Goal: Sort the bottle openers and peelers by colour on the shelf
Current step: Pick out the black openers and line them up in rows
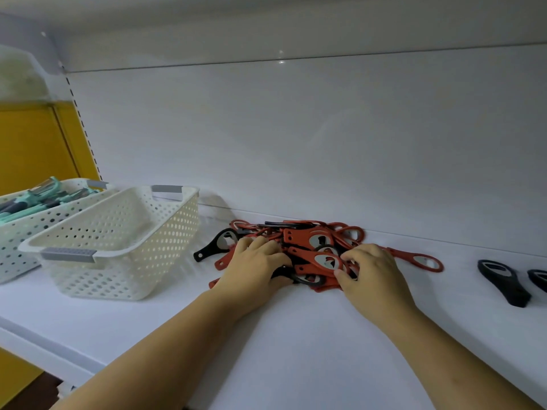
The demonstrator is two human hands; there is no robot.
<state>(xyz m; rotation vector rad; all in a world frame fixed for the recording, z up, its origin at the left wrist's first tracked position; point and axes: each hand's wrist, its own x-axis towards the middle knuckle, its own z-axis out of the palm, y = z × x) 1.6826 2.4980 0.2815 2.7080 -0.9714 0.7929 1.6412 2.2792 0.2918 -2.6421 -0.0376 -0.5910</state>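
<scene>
A heap of red bottle openers (307, 238) with a few black ones mixed in lies on the white shelf (296, 335) near the back wall. My left hand (254, 267) rests on the heap's left side, its thumb curled round a black opener (305, 280). My right hand (374, 273) is on the heap's right side, fingertips pinching a red opener (321, 261). One black opener (214, 245) sticks out at the left, one red opener (420, 258) at the right. Two black openers (503, 281) lie apart at the far right.
A cream perforated basket (118, 241) with nothing in it stands left of the heap. Behind it a second basket (17, 229) holds teal and dark peelers (44, 195). The shelf's front edge runs low at the left. A yellow panel stands beyond the shelf's left end.
</scene>
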